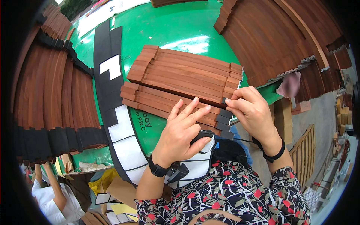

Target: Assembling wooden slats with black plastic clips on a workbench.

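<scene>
A row of reddish-brown wooden slats [187, 71] lies side by side in front of me, with a narrower group of slats [165, 100] nearer to me. Several of the nearer slats have black patches [224, 120] over their right ends. My left hand [180, 133] rests on the nearer slats, fingers spread and palm down. At the right end of the slats, my right hand [251, 110] pinches a small black patch [224, 100] between thumb and fingers, against a slat's end. Left of the slats runs a long curved strip [108, 90], partly black and partly white squares.
The tabletop is green [150, 26]. Stacked slats with black ends [56, 108] stand at the left, and more stacked slats [270, 41] at the far right. A white sheet with dark lines [195, 170] lies against my front. Another person [60, 198] works at lower left.
</scene>
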The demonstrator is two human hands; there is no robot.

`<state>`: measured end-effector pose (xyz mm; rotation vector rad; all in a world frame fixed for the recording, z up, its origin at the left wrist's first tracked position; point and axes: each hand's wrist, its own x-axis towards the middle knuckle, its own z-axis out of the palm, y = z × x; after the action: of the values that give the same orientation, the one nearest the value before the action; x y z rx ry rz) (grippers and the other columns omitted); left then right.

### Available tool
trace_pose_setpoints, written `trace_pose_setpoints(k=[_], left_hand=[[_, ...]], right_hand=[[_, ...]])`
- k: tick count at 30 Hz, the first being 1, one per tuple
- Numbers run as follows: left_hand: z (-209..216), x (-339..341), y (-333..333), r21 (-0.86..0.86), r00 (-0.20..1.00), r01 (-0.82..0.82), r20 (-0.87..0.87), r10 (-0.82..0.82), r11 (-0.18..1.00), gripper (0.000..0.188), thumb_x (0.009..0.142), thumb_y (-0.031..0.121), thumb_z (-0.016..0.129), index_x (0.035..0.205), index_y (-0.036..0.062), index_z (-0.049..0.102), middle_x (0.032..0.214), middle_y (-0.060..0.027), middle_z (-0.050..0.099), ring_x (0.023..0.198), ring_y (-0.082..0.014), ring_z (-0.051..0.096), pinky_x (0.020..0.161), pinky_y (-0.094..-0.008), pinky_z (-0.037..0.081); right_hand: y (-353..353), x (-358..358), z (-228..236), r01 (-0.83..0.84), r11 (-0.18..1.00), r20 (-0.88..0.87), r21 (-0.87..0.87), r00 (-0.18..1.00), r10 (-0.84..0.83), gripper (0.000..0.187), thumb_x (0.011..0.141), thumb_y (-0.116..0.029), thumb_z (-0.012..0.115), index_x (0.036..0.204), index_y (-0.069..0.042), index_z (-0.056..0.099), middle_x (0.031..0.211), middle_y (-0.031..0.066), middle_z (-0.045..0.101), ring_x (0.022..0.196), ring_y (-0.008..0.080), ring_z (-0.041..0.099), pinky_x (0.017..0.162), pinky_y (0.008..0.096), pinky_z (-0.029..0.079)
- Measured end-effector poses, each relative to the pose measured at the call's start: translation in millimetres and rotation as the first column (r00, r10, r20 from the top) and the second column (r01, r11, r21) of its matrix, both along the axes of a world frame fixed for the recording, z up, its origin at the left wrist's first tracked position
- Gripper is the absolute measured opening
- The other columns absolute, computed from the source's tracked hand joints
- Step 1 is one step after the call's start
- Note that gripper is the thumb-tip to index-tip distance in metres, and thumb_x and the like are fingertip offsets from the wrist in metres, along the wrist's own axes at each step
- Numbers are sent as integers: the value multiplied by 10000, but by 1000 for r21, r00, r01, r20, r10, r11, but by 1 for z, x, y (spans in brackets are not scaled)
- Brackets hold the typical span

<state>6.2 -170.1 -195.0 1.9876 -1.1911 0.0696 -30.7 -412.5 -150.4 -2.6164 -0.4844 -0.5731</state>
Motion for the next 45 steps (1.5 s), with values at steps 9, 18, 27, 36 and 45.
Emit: trace_pose_setpoints(k=[9, 18, 27, 36, 45], left_hand=[[-4, 0, 0, 6, 1000, -12, 19, 12, 1000, 369, 803, 266, 763, 652, 31, 522, 1402, -147, 594, 1398, -414, 444, 1158, -597, 259], [-4, 2, -2, 6, 999, -16, 37, 15, 1000, 359, 801, 259, 761, 663, 27, 523, 1395, -146, 603, 1389, -413, 458, 1155, -591, 268], [-10, 11, -1, -165, 994, 31, -98, -48, 986, 318, 803, 216, 721, 719, 21, 484, 1376, -191, 614, 1402, -446, 435, 1153, -555, 284], [14, -14, -7, -353, 734, -251, -676, -60, 901, 233, 909, 89, 705, 769, -14, 550, 1103, -81, 683, 867, -69, 563, 684, -220, 454], [21, -35, -12, -482, 428, -455, -856, -290, 749, 129, 986, 114, 664, 1010, 10, 592, 968, -19, 673, 866, -50, 594, 761, -212, 490]], right_hand=[[-3, -15, 2, 115, 966, -149, 234, 986, -81, 333, 765, 132, 647, 1053, -22, 713, 1009, 127, 632, 935, 312, 630, 791, 387, 530], [-2, -12, -9, 76, 996, 68, -55, 995, -72, 308, 711, 123, 642, 971, -25, 715, 983, 117, 628, 916, 303, 630, 755, 383, 533], [-3, -20, -14, 70, 987, 99, 146, 991, -85, 336, 730, 143, 628, 1014, -19, 707, 988, 115, 638, 895, 300, 627, 739, 377, 527], [19, -53, 13, -142, 912, 94, 384, 989, 114, 294, 760, 31, 789, 1031, -41, 697, 940, 109, 667, 814, 267, 660, 694, 360, 543], [42, -54, -3, -173, 862, -58, 477, 972, 228, 534, 728, -118, 861, 1195, -15, 622, 1042, 140, 644, 795, 251, 657, 693, 347, 560]])
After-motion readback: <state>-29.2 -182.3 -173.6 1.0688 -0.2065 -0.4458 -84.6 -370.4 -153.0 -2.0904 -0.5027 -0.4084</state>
